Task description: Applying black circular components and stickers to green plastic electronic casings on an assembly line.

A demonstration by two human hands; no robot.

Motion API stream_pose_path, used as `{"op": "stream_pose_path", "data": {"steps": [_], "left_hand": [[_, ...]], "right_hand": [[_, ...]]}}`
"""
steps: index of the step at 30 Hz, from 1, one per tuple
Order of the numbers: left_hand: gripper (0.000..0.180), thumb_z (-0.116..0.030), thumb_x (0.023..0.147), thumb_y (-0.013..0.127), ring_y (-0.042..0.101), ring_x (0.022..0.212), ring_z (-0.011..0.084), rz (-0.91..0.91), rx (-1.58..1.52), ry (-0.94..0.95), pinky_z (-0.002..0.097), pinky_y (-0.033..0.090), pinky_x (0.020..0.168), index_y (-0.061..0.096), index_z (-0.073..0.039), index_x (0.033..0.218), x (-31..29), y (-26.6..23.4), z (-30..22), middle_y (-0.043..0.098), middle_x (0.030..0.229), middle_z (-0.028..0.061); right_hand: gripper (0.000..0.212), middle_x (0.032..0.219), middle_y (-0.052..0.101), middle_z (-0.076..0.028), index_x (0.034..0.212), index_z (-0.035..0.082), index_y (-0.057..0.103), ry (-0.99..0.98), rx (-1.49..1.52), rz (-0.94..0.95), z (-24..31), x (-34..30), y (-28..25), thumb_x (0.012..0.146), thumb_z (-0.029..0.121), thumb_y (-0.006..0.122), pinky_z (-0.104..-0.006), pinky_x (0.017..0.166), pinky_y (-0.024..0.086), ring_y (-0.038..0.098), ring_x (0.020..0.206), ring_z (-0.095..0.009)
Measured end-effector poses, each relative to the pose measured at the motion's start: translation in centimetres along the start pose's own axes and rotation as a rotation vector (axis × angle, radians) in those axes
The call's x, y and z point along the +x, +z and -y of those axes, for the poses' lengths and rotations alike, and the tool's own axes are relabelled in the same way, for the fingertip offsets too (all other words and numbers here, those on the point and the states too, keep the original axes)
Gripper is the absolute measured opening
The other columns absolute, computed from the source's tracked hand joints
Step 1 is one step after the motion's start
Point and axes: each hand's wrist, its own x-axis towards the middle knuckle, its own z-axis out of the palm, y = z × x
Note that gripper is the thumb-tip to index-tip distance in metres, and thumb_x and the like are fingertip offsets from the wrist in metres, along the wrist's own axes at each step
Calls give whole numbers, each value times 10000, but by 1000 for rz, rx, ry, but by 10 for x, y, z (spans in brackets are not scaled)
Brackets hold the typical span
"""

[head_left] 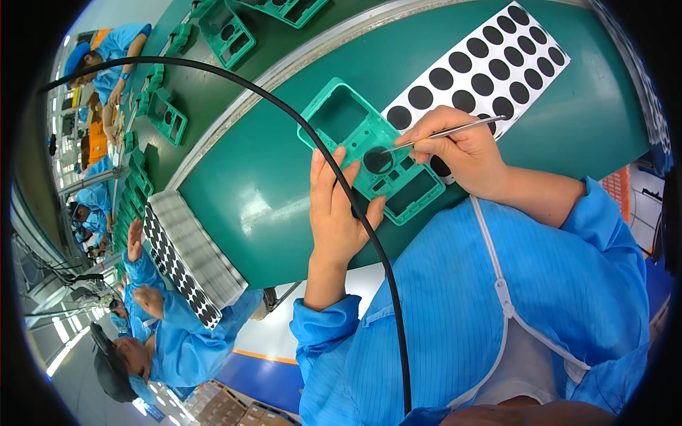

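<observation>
A green plastic housing with two large rectangular openings lies tilted on the green work surface in front of me. My left hand grips its left edge, fingertips and thumb resting on the frame. Pinched in my right hand are slim metal tweezers. Their tip touches a round black disc sitting in the circular recess mid-housing. Just beyond my right hand is a white sheet with rows of black round stickers, partly covered by that hand.
A black cable arcs across the view. At left stands a stack of sticker sheets. Beyond a metal rail, a conveyor carries several green housings. A co-worker in blue sits at lower left, others farther along.
</observation>
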Motion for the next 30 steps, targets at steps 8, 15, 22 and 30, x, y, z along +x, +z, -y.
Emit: {"op": "stream_pose_path", "data": {"steps": [8,15,22,30], "left_hand": [[497,-179,671,692,294,1277,421,-5,2,23,500,284,1012,539,8,1105,0,1,1,441,1281,183],[407,-175,670,690,288,1275,428,27,35,1,505,286,1009,616,-47,1049,3,-2,-3,430,1285,194],[325,-198,688,680,273,1273,440,51,55,20,523,265,1012,666,-124,1005,3,-2,-2,413,1298,191],[314,-194,692,681,236,1288,437,72,50,15,519,241,1023,668,-129,999,3,-2,-2,394,1313,186]], "right_hand": [[158,901,580,-107,923,-44,587,-18,-21,5,0,0,0,852,-66,448,-221,653,466,556,718,-111],[171,877,562,-91,935,-44,596,-30,-53,18,-1,1,0,853,-67,447,-220,646,456,545,706,-106],[171,882,565,-93,936,-47,596,-33,-82,29,0,1,-1,852,-71,449,-216,645,456,546,711,-104],[165,838,565,-82,929,-48,598,-22,-87,23,1,1,-2,853,-69,453,-210,635,448,542,697,-97]]}}
